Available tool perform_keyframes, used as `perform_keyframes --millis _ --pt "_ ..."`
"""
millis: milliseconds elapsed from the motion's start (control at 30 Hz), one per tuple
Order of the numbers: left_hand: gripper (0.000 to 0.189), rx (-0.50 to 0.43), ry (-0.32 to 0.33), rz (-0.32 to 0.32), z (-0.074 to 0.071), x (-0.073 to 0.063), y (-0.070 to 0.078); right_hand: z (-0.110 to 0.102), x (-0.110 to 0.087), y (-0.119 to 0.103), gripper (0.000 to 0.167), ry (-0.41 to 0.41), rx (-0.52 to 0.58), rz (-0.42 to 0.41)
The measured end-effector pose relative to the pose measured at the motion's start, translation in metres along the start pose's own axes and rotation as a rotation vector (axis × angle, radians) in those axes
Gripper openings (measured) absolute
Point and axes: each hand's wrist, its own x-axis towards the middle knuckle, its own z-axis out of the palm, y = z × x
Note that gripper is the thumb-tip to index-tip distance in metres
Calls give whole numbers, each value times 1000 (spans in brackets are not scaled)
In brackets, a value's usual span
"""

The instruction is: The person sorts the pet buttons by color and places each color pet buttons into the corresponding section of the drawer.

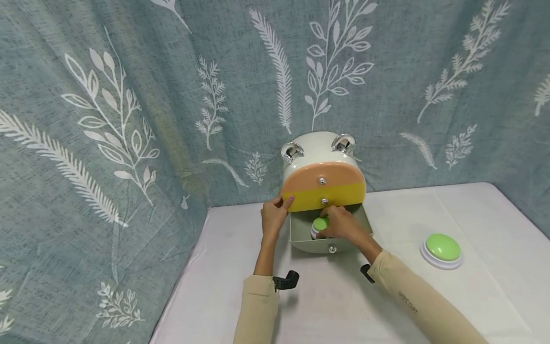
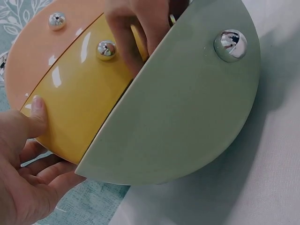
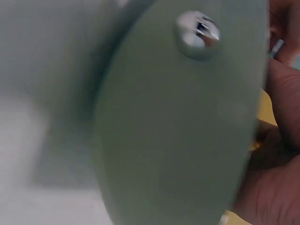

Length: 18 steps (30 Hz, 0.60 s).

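Observation:
A rounded drawer cabinet (image 1: 324, 177) with chrome ears has an orange and a yellow drawer front, both closed. Its lowest drawer, green-grey (image 1: 311, 245), is pulled out. The left hand (image 1: 273, 216) grips the cabinet's left edge; its thumb (image 2: 38, 115) lies on the yellow front (image 2: 75, 112) and the fingers reach behind the side. Inside the open drawer, the right hand (image 1: 342, 223) pinches a small round push button (image 1: 320, 224), green-topped with a white base. From the right wrist, the drawer front (image 3: 173, 122) hides the button and the fingertips.
Another green-and-white push button (image 1: 442, 247), larger in view, sits on the white-covered table (image 1: 326, 306) to the right. A patterned blue-green curtain (image 1: 240, 119) hangs close behind the cabinet and along the left side. Chrome knobs stick out from each drawer front.

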Motion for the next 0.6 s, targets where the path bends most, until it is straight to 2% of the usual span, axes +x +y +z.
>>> perform_keyframes --millis 100,333,600 --pt "55 8 7 1 0 -1 0 9 3 1 47 20 12 10" --pt "56 34 22 21 0 0 0 20 6 -1 63 56 -8 -1" --pt "55 27 15 9 3 0 -1 12 -2 -3 55 12 4 -21"
